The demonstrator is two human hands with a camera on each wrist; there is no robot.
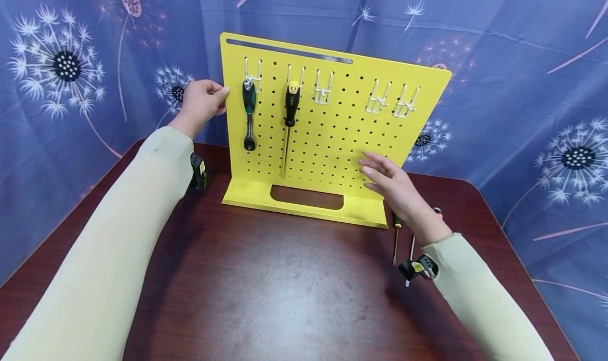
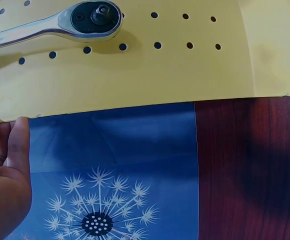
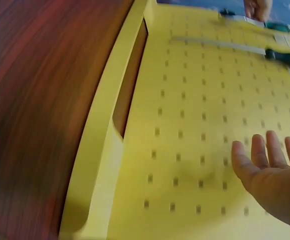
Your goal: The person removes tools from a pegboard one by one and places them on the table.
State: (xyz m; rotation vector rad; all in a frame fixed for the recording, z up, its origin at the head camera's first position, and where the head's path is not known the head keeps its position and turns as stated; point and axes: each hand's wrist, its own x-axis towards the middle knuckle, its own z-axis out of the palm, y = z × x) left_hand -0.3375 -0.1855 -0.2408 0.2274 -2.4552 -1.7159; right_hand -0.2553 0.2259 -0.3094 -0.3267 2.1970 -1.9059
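A yellow pegboard (image 1: 318, 139) stands on the table, its foot toward me. My left hand (image 1: 201, 102) pinches its left edge between thumb and fingers, high up; the left wrist view shows the fingertips at that edge. Beside that hand hangs a ratchet wrench (image 1: 249, 107) with a green and black grip, held by a white hook. A screwdriver (image 1: 292, 107) with a black and yellow handle hangs to its right, shaft down. My right hand (image 1: 391, 184) is in front of the board's lower right, fingers spread and holding nothing. In the right wrist view its palm (image 3: 280, 187) shows.
Three white hooks, among them a middle hook (image 1: 323, 89) and a far-right hook (image 1: 405, 105), bear no tools. On the table at right lie a screwdriver (image 1: 396, 239) and another tool's shaft (image 1: 412, 247), partly hidden by my right arm. A blue dandelion-print cloth (image 1: 522, 86) surrounds the table.
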